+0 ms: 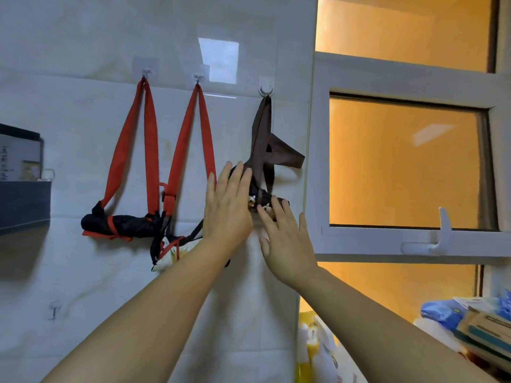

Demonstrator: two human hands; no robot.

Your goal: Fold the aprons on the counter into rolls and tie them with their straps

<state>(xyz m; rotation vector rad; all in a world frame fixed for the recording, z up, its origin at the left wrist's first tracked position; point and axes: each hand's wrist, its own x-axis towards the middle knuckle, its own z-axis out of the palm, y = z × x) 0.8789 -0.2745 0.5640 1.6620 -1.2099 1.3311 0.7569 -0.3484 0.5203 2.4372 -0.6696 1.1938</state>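
Observation:
Three rolled aprons hang from hooks on the white tiled wall. A black roll [119, 222] tied with red straps hangs at the left. A second roll with a pale printed cloth [171, 251] hangs on red straps from the middle hook. The third roll [262, 203], on brown straps [262, 134], hangs from the right hook [266, 91]. My left hand [228, 205] lies flat with straight fingers over the left side of the third roll. My right hand [286, 244], fingers straight, touches the roll from below right. Most of that roll is hidden behind my hands.
A white window frame [401, 239] with a latch handle [442, 239] stands right of the wall. A dark shelf [25, 200] juts out at the far left. Boxes and blue bags [470, 322] lie at the lower right, yellow bottles [312, 346] below. One bare hook [54, 309] sits low left.

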